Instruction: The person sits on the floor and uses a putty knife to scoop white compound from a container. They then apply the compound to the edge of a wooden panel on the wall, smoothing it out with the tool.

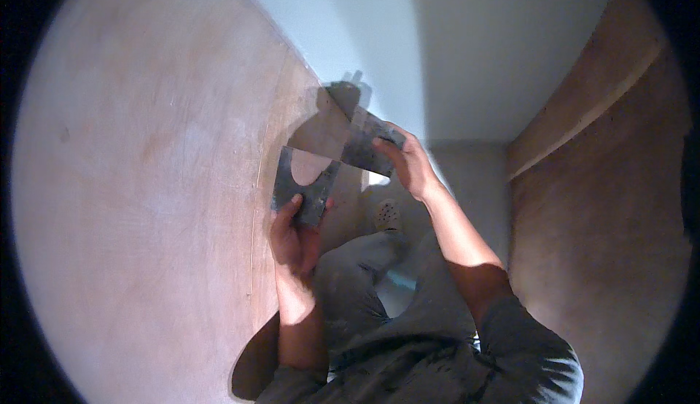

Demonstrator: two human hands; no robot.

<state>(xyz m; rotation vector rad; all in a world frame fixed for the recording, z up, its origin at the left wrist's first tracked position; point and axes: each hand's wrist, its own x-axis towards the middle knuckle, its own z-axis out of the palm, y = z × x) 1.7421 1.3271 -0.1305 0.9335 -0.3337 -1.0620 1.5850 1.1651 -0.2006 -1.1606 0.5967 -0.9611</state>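
Note:
My left hand [293, 243] is closed around the lower part of a dark, flat putty blade [282, 181], its thumb on the face. A pale pinkish rounded patch [308, 166] lies at that blade's upper edge; whether it is putty or a reflection I cannot tell. Up and to the right, my right hand [415, 167] grips a second dark, flat putty blade [361, 145] by its right side. The two blades' near corners come very close together; whether they touch is unclear. Both are in front of the join between the left wall and a pale surface.
A pinkish-brown wall [146, 156] rises close on my left, with shadows of my hands on it. The pale surface [481, 54] lies ahead. On the right stands a brown wall [605, 236] with a raised band [583, 123]. Below are my legs and a perforated shoe [388, 214].

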